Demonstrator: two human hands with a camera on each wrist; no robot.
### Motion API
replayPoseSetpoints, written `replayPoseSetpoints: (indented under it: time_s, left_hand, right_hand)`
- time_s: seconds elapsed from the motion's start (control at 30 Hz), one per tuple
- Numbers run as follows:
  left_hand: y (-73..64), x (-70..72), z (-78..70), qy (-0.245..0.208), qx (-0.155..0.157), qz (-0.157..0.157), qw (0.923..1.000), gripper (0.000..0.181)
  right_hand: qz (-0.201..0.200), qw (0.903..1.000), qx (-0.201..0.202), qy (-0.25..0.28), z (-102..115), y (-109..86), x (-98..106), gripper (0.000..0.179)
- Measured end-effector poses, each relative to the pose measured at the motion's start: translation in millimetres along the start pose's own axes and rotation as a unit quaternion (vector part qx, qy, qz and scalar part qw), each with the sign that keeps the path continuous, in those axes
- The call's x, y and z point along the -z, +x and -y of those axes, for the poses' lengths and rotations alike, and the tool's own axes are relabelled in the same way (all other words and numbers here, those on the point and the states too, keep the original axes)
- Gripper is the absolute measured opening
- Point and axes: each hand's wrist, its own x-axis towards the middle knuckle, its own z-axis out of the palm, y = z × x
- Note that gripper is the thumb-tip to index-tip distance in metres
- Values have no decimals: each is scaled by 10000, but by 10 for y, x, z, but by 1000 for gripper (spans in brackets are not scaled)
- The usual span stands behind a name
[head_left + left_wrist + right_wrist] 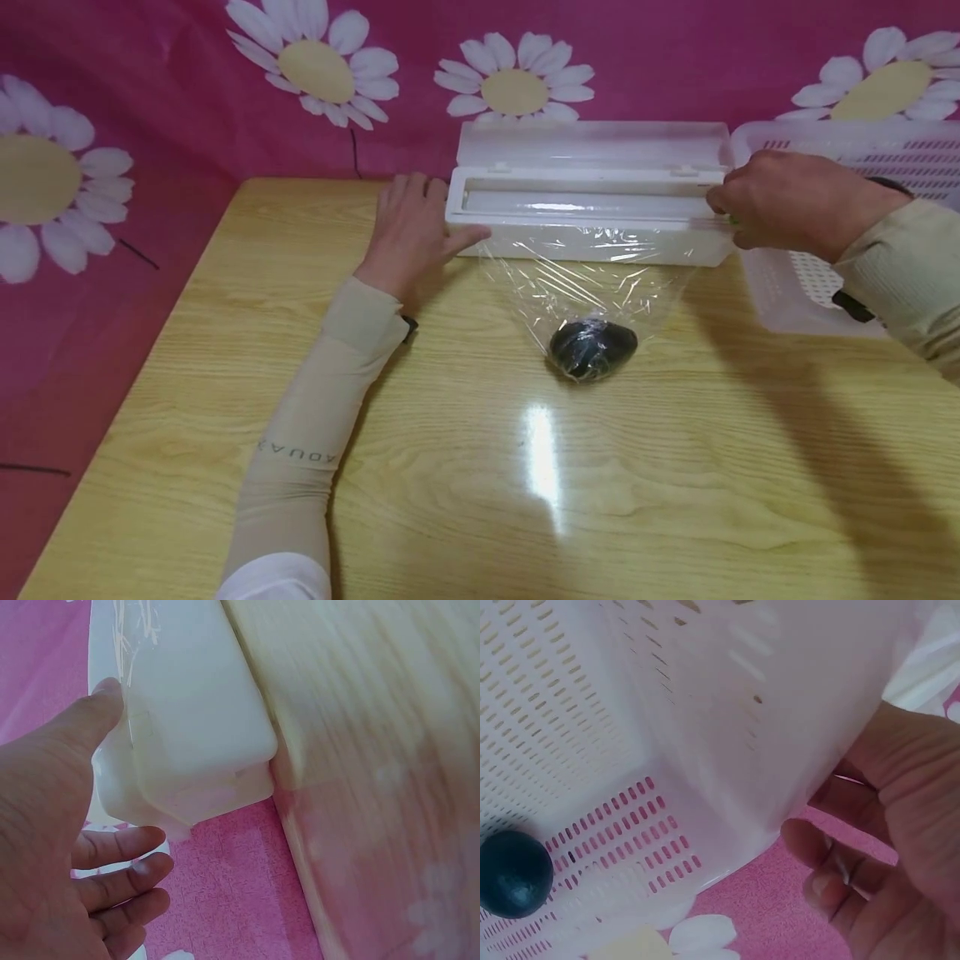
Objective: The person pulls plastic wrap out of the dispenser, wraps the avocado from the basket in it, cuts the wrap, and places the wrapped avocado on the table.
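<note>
Sleeves first: tight beige arm sleeve (292, 483) running back from the left hand (408, 229), with dark capital lettering (298, 456) around mid-forearm, upside down from the head cam. Behind that there's a white shirt sleeve (279, 579). Small black wrist gadget (409, 329) just back of that grip too. Right hand (813, 200) side: loosely wrinkled beige sleeve (896, 258), black wrist strap (853, 307) poking out, plus a greenish ring-like band (734, 220) up by the fingers.
</note>
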Motion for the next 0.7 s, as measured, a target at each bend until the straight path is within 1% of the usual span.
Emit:
replayPoseSetpoints:
  time_s: [0.17,0.27,0.4,0.53,0.7]
  left_hand:
    - [0,5,-24,34,11,84,10000,81]
    - [11,3,-30,63,11,141,9999,81]
    - [17,6,-29,51,33,194,9998,81]
    - [6,12,-27,7,15,127,9999,80]
    - [-8,23,-24,-38,-16,54,10000,78]
  right_hand:
    - [-210,9994,63,-252,-34,-44,-55,22]
    - [-305,9990,33,-327,-55,-59,-74,21]
    - [-228,9992,-20,-326,-68,-72,-74,22]
    - [-70,9999,-12,-111,-67,-68,-60,22]
    - [-15,9999,97,64,-58,-32,-38,21]
